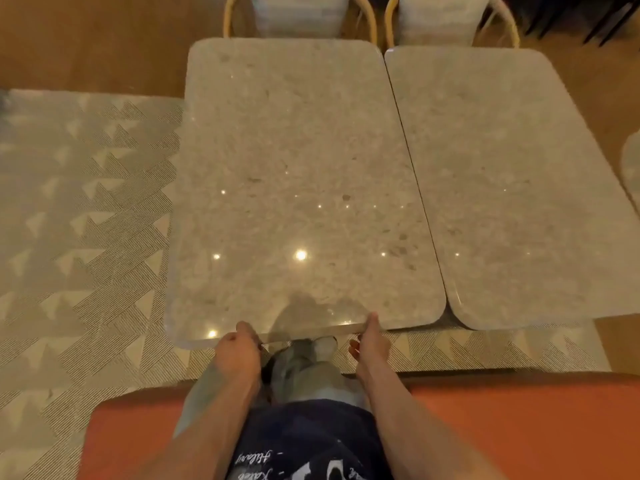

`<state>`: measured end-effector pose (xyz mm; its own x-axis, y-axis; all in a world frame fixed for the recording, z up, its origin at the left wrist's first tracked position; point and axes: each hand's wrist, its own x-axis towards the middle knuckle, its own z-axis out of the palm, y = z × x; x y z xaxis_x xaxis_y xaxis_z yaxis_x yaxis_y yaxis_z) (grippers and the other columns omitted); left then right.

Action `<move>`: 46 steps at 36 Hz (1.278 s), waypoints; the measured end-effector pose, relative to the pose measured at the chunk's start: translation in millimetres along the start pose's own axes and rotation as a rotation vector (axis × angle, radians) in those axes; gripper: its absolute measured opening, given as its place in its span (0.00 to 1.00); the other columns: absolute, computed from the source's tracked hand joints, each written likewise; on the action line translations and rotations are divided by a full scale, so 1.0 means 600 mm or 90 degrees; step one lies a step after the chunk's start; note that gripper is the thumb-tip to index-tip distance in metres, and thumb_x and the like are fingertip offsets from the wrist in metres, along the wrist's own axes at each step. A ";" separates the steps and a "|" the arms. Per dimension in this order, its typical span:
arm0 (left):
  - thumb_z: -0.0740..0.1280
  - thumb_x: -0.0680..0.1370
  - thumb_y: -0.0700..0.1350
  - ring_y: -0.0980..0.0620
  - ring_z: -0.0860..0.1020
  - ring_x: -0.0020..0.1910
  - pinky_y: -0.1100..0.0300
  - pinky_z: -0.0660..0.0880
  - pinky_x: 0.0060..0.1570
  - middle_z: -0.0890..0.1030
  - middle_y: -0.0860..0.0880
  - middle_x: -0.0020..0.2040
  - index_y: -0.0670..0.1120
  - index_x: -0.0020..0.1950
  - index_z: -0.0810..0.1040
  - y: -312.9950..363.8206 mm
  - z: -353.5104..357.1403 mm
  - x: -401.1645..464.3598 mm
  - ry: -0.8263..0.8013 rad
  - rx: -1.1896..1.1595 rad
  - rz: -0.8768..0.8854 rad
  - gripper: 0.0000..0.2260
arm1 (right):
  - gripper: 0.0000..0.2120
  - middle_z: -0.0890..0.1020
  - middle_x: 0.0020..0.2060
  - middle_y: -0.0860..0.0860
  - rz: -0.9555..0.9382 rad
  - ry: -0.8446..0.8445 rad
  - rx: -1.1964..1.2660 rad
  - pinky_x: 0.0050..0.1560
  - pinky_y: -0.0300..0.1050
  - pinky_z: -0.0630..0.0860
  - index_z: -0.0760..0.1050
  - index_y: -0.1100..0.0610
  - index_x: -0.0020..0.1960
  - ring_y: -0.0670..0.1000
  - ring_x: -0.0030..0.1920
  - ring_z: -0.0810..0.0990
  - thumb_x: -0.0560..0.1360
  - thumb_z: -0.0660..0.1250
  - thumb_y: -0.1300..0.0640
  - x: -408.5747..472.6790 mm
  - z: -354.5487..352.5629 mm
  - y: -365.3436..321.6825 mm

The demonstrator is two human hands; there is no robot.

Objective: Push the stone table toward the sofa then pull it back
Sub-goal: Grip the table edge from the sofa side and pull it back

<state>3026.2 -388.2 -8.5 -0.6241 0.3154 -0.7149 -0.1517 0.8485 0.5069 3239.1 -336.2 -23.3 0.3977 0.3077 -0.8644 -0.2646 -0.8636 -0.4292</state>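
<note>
A pale speckled stone table (298, 174) with rounded corners stands in front of me, its near edge just above my knees. My left hand (239, 348) grips that near edge left of centre, thumb on top and fingers curled under. My right hand (369, 337) holds the same edge right of centre, thumb tip on the top surface. I sit on an orange sofa (502, 427) that runs across the bottom of the view. My legs in grey trousers reach under the table between my hands.
A second stone table (512, 188) stands close against the right side of the first. Two cushioned chairs (298, 15) (446, 19) with yellow frames face the far ends. A patterned rug (79, 237) covers the floor on the left.
</note>
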 end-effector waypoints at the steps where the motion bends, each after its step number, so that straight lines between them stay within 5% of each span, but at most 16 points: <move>1: 0.57 0.74 0.58 0.44 0.78 0.33 0.53 0.76 0.37 0.81 0.43 0.35 0.43 0.38 0.79 -0.008 0.005 -0.008 -0.004 -0.071 -0.048 0.20 | 0.29 0.80 0.60 0.61 0.021 -0.043 0.080 0.60 0.56 0.79 0.71 0.62 0.69 0.59 0.56 0.80 0.80 0.62 0.40 0.002 0.001 -0.002; 5: 0.65 0.80 0.58 0.49 0.76 0.35 0.58 0.78 0.28 0.79 0.45 0.34 0.46 0.49 0.77 -0.011 0.035 -0.028 -0.144 -0.496 -0.226 0.15 | 0.25 0.77 0.64 0.61 0.122 -0.220 0.355 0.57 0.58 0.77 0.69 0.59 0.71 0.60 0.60 0.77 0.80 0.65 0.46 0.011 -0.008 -0.010; 7: 0.66 0.79 0.59 0.46 0.80 0.48 0.50 0.82 0.45 0.84 0.44 0.46 0.46 0.58 0.77 0.003 0.043 -0.024 -0.232 -0.668 -0.246 0.18 | 0.24 0.77 0.64 0.61 0.154 -0.281 0.404 0.52 0.58 0.77 0.69 0.60 0.70 0.61 0.59 0.78 0.80 0.66 0.48 0.012 -0.019 -0.010; 10: 0.69 0.78 0.56 0.41 0.78 0.62 0.41 0.75 0.63 0.79 0.41 0.60 0.45 0.67 0.74 0.006 0.040 -0.009 -0.247 -0.780 -0.264 0.22 | 0.25 0.75 0.66 0.63 0.156 -0.327 0.411 0.67 0.60 0.73 0.67 0.62 0.71 0.62 0.64 0.76 0.79 0.66 0.49 0.014 -0.031 -0.009; 14: 0.69 0.79 0.49 0.41 0.76 0.66 0.41 0.71 0.70 0.76 0.41 0.68 0.44 0.72 0.72 -0.016 0.039 -0.012 -0.267 -0.801 -0.251 0.22 | 0.24 0.73 0.67 0.63 0.139 -0.346 0.362 0.75 0.60 0.66 0.65 0.60 0.71 0.63 0.71 0.71 0.80 0.65 0.51 0.012 -0.035 -0.011; 25: 0.62 0.84 0.45 0.40 0.71 0.72 0.43 0.66 0.73 0.72 0.37 0.73 0.41 0.75 0.69 -0.016 0.045 -0.036 -0.294 -0.730 -0.161 0.20 | 0.22 0.71 0.71 0.64 0.060 -0.375 0.335 0.74 0.56 0.67 0.65 0.66 0.73 0.62 0.72 0.71 0.82 0.61 0.59 -0.005 -0.048 -0.001; 32: 0.58 0.86 0.44 0.42 0.71 0.73 0.46 0.66 0.74 0.72 0.39 0.74 0.38 0.76 0.66 -0.024 0.049 -0.027 -0.297 -0.682 -0.154 0.20 | 0.05 0.77 0.55 0.61 0.043 -0.379 0.302 0.74 0.57 0.68 0.72 0.63 0.53 0.61 0.71 0.72 0.80 0.61 0.61 0.015 -0.050 0.010; 46: 0.60 0.85 0.46 0.42 0.73 0.71 0.45 0.70 0.71 0.73 0.40 0.73 0.40 0.75 0.68 -0.034 0.046 -0.021 -0.287 -0.673 -0.190 0.20 | 0.02 0.76 0.56 0.62 0.057 -0.396 0.345 0.74 0.58 0.67 0.72 0.61 0.50 0.62 0.71 0.72 0.80 0.61 0.62 0.005 -0.062 0.020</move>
<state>3058.5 -397.9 -23.2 -0.1627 0.4648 -0.8703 -0.9352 0.2086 0.2862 3269.9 -360.3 -21.4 -0.1616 0.5491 -0.8200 -0.7223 -0.6320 -0.2809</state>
